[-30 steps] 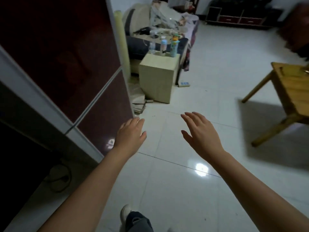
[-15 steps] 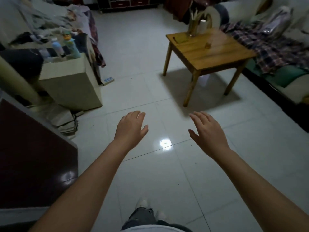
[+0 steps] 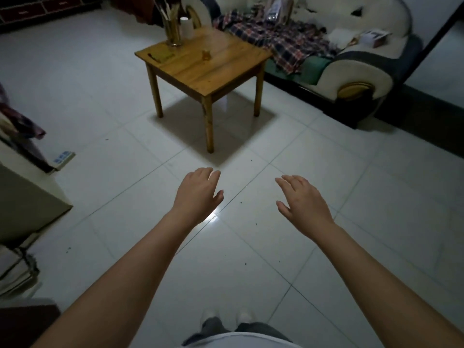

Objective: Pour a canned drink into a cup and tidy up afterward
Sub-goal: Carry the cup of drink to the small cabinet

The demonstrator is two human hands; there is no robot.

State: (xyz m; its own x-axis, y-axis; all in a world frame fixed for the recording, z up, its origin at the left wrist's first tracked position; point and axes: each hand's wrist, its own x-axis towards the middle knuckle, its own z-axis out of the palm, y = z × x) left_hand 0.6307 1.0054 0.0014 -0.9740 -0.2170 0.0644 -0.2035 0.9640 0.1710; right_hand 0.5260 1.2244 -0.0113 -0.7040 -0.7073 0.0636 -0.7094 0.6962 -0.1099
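My left hand [image 3: 198, 194] and my right hand [image 3: 302, 202] are stretched out over the white tiled floor, fingers relaxed, holding nothing. Ahead stands a small wooden table [image 3: 226, 69]. On it sit a small amber glass cup [image 3: 206, 55], a white roll-like cylinder [image 3: 187, 27], a tall golden holder with sticks [image 3: 172, 31] and a yellowish pad with a dark pen [image 3: 160, 56]. No can is visible.
A sofa [image 3: 351, 71] with a plaid cloth [image 3: 281, 43] runs along the right behind the table. A beige box-like cabinet [image 3: 27, 204] stands at the left, a power strip [image 3: 62, 156] lies on the floor near it. Open tiled floor lies between me and the table.
The view has swung right, away from the dark cabinet and the beige box, so the wooden table now sits centred ahead and nearer. Both hands keep their outstretched pose.
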